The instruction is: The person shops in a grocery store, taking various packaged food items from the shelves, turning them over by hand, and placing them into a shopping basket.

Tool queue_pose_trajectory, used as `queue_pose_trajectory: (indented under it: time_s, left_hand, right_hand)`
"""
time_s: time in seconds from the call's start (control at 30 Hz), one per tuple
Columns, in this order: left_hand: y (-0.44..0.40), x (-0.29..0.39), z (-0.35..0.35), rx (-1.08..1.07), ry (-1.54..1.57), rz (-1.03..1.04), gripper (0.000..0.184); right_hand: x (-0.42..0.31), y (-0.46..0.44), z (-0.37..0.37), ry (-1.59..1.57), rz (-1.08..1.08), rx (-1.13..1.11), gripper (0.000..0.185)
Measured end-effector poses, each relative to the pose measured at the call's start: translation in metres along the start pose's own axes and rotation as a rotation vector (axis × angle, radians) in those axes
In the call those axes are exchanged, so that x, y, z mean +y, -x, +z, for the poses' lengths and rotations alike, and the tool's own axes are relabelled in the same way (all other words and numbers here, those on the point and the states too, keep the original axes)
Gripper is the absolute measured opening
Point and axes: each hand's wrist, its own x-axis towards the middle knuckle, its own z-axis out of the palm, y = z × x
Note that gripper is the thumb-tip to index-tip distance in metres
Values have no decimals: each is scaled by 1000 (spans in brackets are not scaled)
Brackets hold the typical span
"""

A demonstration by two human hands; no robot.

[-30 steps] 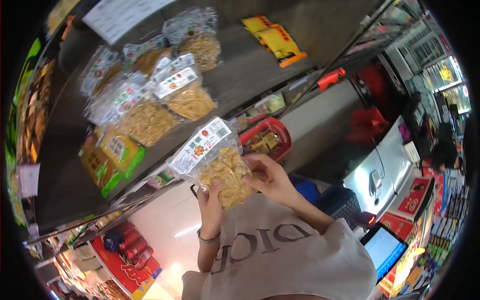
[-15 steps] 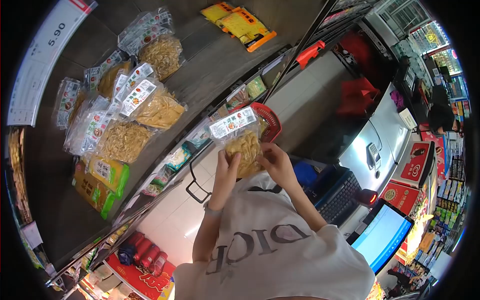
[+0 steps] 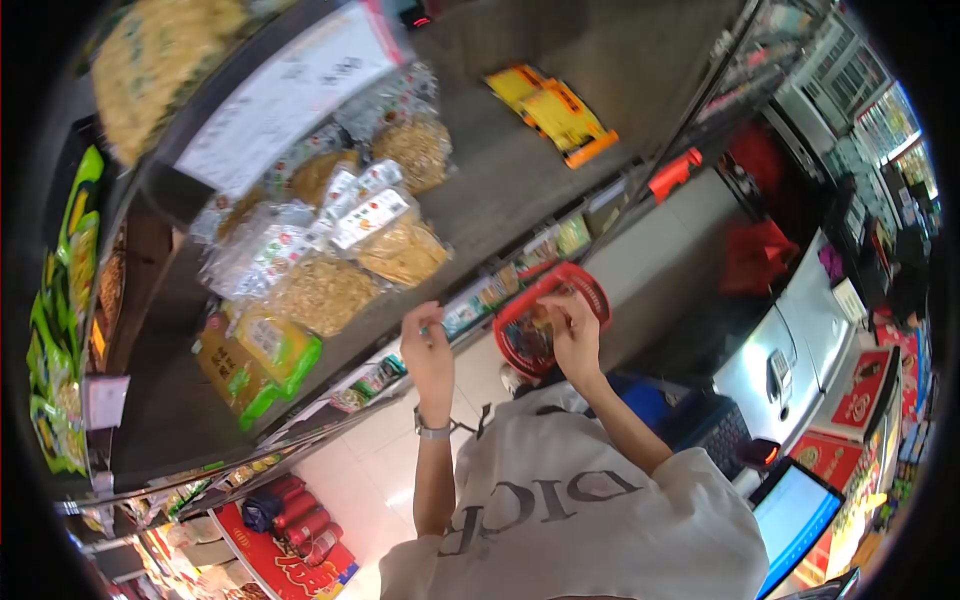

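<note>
My left hand (image 3: pixel 428 362), a watch on its wrist, is raised beside the shelf edge. Its fingers are loosely bent and apart, with nothing in them. My right hand (image 3: pixel 576 338) is over a red basket (image 3: pixel 600 292), fingers bent and somewhat apart. Some shiny clear plastic and a brownish patch show beneath those fingers; what they belong to is too blurred to tell. To the left, clear bags of shredded tan food (image 3: pixel 322 298) lie piled on the dark shelf (image 3: pixel 490 190), white labels facing up.
Green-edged packets (image 3: pixel 275 350) lie at the pile's near end, yellow packets (image 3: pixel 555 112) farther along. A large price card (image 3: pixel 290 95) juts in at upper left. On my right are a keyboard (image 3: pixel 715 432), a lit scanner (image 3: pixel 762 453) and a monitor (image 3: pixel 800 525).
The bag of tan food that both hands held is no longer between them. My hands have moved apart, the right over the basket. The view has shifted, bringing the price card closer.
</note>
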Motion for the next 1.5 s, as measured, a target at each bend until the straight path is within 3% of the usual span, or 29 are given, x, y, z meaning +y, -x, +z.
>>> queue_pose_trajectory:
  time_s: [0.13, 0.27, 0.33, 0.37, 0.47, 0.6, 0.67, 0.7, 0.73, 0.77, 0.9, 0.93, 1.03, 1.1, 1.13, 1.2, 1.33, 1.37, 1.43, 1.5]
  left_hand:
    - [-42, -17, -27, 215, 150, 93, 20]
    - [-68, -50, -23, 273, 237, 102, 22]
    - [-71, -61, -18, 297, -44, 149, 24]
    - [-69, -58, -12, 327, -66, 143, 25]
    - [-65, -44, -7, 294, -48, 87, 25]
    - [-75, -51, -12, 260, -78, 18, 37]
    - [-77, -57, -14, 250, 76, 47, 38]
    - [-75, -54, -15, 256, 81, 52, 38]
    - [-70, -48, -18, 261, 253, 59, 38]
    - [-64, -42, -20, 262, 425, 61, 39]
    - [-23, -2, -38, 284, 630, 36, 48]
    - [-14, 8, -41, 303, 589, 132, 48]
    - [25, 51, -42, 354, 774, 73, 53]
    - [46, 72, -43, 358, 1179, -99, 63]
    - [50, 85, -49, 366, 1188, -106, 63]
    - [60, 109, -65, 185, 1159, -151, 68]
    - [70, 136, -83, 139, 1149, -196, 71]
    - [77, 132, -89, 58, 1107, -216, 63]
    - [80, 135, -92, 41, 1075, -259, 63]
    - [81, 135, -92, 4, 1034, -264, 64]
  right_hand:
    - [-25, -28, 35, -29, -135, -170, 16]
    - [-31, -70, 83, -34, -262, -288, 19]
    - [-34, -86, 106, 231, -360, -342, 26]
    - [-30, -90, 117, 281, -380, -364, 41]
    - [-14, -85, 146, 525, -367, -425, 49]
    - [4, -83, 158, 295, -284, -410, 37]
    - [-7, -81, 152, 323, -329, -357, 34]
    - [-13, -81, 147, 160, -230, -431, 35]
    - [-18, -82, 141, 0, -127, -501, 36]
    - [-22, -80, 135, -67, -225, -471, 35]
    - [-63, -65, 90, -384, -43, -604, 28]
    - [-75, -56, 76, -373, -46, -614, 28]
    - [-102, -28, 46, -643, 38, -657, 25]
    - [-109, -14, 28, -723, -36, -705, 24]
    - [-109, -6, 23, -844, 24, -739, 28]
    - [-106, 2, 12, -917, 50, -789, 41]
    - [-138, 5, -3, -844, 106, -905, 61]
    - [-137, 12, -8, -843, 124, -905, 70]
    - [-132, 21, -14, -827, 147, -920, 90]
    - [-139, 24, -11, -858, 197, -907, 92]
